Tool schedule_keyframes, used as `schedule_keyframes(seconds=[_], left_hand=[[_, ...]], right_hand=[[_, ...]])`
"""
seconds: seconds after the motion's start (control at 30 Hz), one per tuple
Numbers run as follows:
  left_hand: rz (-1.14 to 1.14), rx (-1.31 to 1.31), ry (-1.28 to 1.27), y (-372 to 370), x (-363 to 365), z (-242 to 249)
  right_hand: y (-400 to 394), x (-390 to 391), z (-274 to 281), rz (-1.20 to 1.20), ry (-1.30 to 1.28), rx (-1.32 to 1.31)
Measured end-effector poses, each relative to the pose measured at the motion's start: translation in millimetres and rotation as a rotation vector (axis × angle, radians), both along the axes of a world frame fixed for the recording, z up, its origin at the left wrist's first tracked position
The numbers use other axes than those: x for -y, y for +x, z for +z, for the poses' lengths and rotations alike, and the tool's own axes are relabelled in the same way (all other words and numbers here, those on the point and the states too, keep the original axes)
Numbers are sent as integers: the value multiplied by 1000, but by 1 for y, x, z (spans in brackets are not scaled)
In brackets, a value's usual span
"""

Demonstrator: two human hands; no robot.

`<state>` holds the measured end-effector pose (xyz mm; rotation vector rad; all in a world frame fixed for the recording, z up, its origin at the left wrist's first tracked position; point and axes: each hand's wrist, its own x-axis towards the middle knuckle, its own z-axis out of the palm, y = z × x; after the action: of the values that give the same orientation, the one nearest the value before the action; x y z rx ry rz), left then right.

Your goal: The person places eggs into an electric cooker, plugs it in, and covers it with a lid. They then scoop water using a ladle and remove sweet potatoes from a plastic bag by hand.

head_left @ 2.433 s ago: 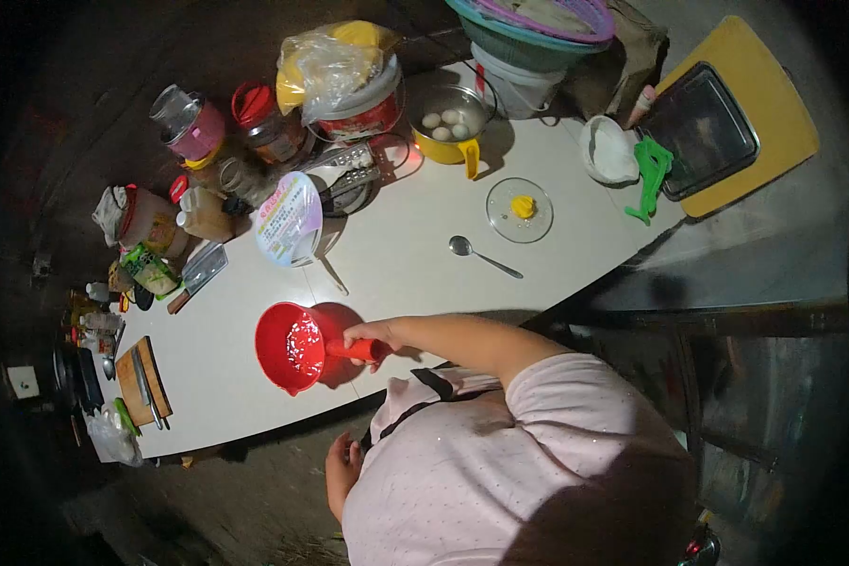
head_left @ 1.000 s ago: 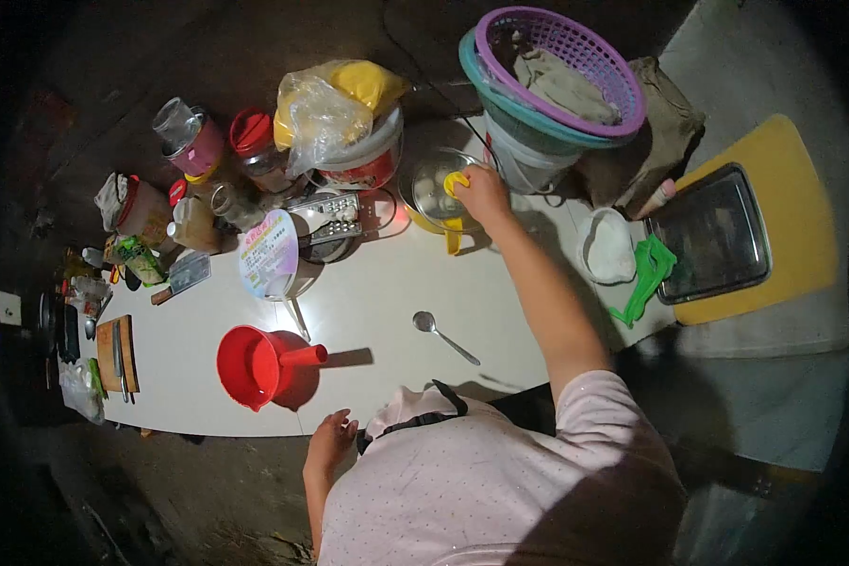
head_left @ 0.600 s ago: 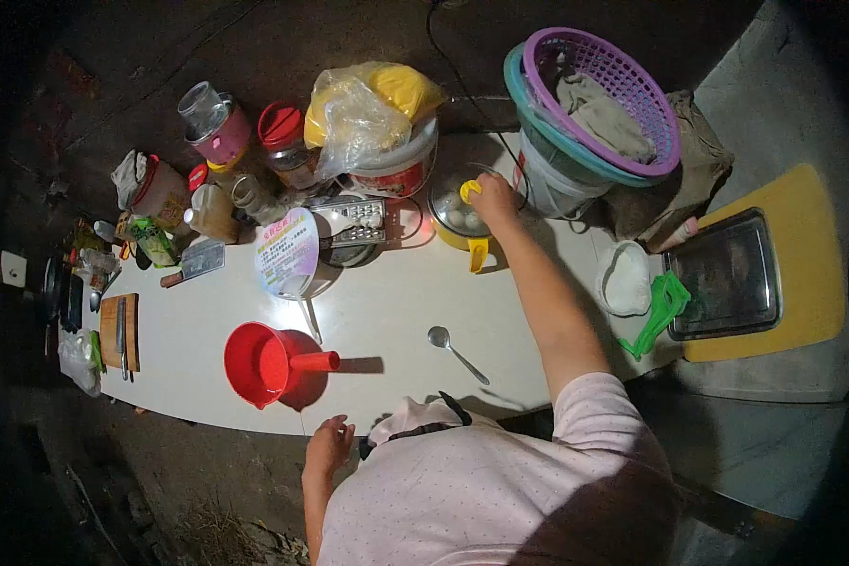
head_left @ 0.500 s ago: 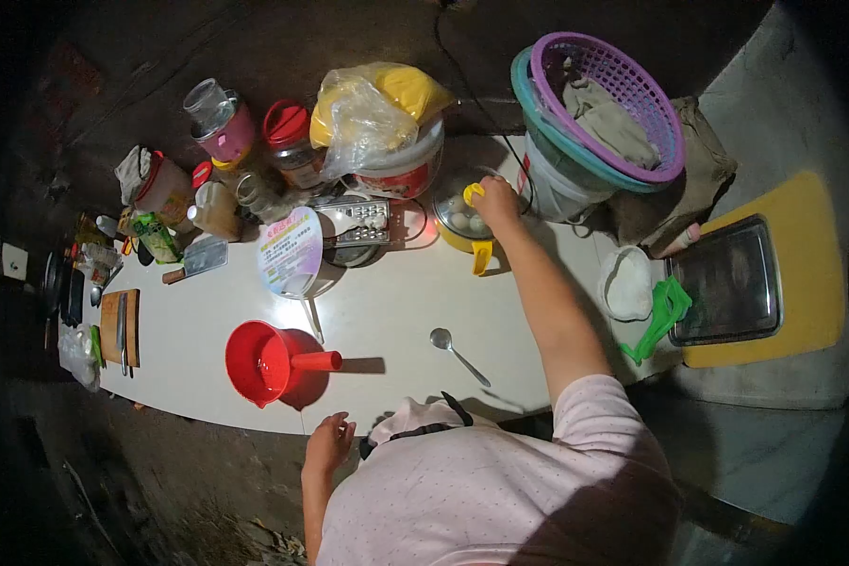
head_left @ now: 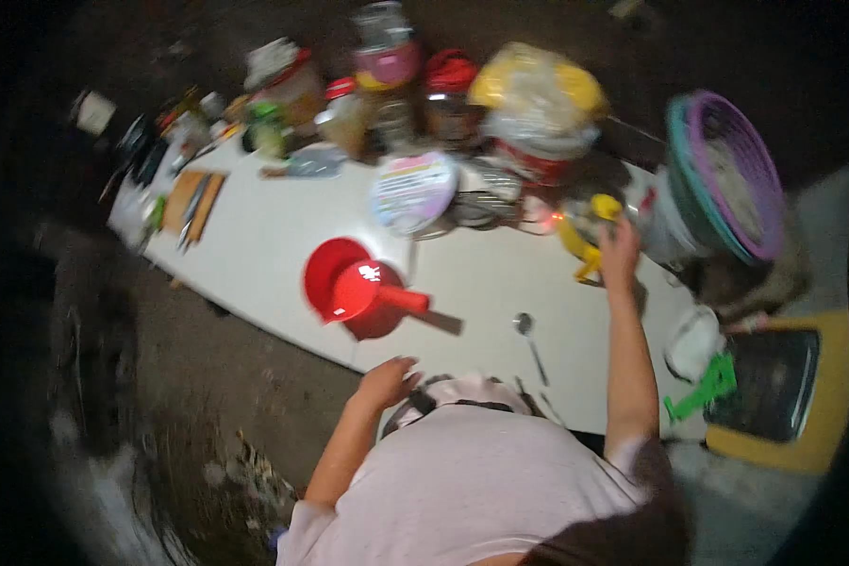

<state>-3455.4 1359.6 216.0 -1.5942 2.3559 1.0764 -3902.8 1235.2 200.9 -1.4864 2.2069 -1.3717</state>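
At the back right of the table stands a yellow pot [head_left: 580, 241] with a handle pointing toward me and a lid with a yellow knob [head_left: 606, 207]. My right hand [head_left: 620, 250] is at this knob, its fingers closed around the near side, though motion blurs the grip. Held in the air just off the table's front edge, my left hand [head_left: 390, 382] is empty, with fingers loosely bent and apart. Nearest to it on the table is a red dipper [head_left: 338, 283], its handle pointing right. A metal spoon [head_left: 530, 347] lies between the dipper and my right forearm.
Left of the pot are a grater [head_left: 491, 179], a round printed lid or fan [head_left: 413, 193] and a bagged yellow bundle [head_left: 538, 85]. Stacked baskets [head_left: 736, 179] stand to the right, near a white bowl [head_left: 693, 344] and green object [head_left: 712, 387]. A cleaver [head_left: 316, 162] lies left.
My view has turned, so the table's things appear shifted right and tilted. My right hand remains at the lid knob. My left hand stays empty near the table edge.
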Motion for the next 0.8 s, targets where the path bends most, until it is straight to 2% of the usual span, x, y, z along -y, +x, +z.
schedule_keyframes(seconds=[0.03,0.07,0.1,0.13,0.17,0.2,0.3,0.43,0.5,0.63,0.67,0.7,0.73,0.77,0.8], left_hand=[[54,-34,44,-1,-1,-2],[31,-17,8,-2,0,3],[13,-8,-22,-1,-1,3],[14,-19,1,0,0,6],[-2,-3,3,1,1,9],[-33,19,19,4,3,12],[-122,-1,52,19,7,-5],[-233,-25,40,44,23,-2],[-257,-154,-50,64,29,-3],[-347,-270,-68,119,42,-6],[-397,-133,44,131,50,2],[-390,-183,91,146,55,1],[-477,-121,83,155,60,5],[-463,-183,148,163,62,8],[-561,-207,129,167,67,3]], right_hand=[[15,-19,-11,28,-66,107],[40,-51,8,84,51,-94],[59,-76,-3,146,93,9],[83,-106,-4,131,204,-65],[96,-134,-24,154,321,53],[118,-157,-23,223,359,37],[173,-207,-32,386,375,140],[227,-228,-34,454,373,208],[253,-227,-31,433,402,189],[320,-232,-33,331,481,141],[345,-227,-24,334,394,170],[364,-221,-17,339,512,227],[385,-226,-14,329,515,280],[399,-232,-41,359,353,184],[413,-234,-53,360,345,155]])
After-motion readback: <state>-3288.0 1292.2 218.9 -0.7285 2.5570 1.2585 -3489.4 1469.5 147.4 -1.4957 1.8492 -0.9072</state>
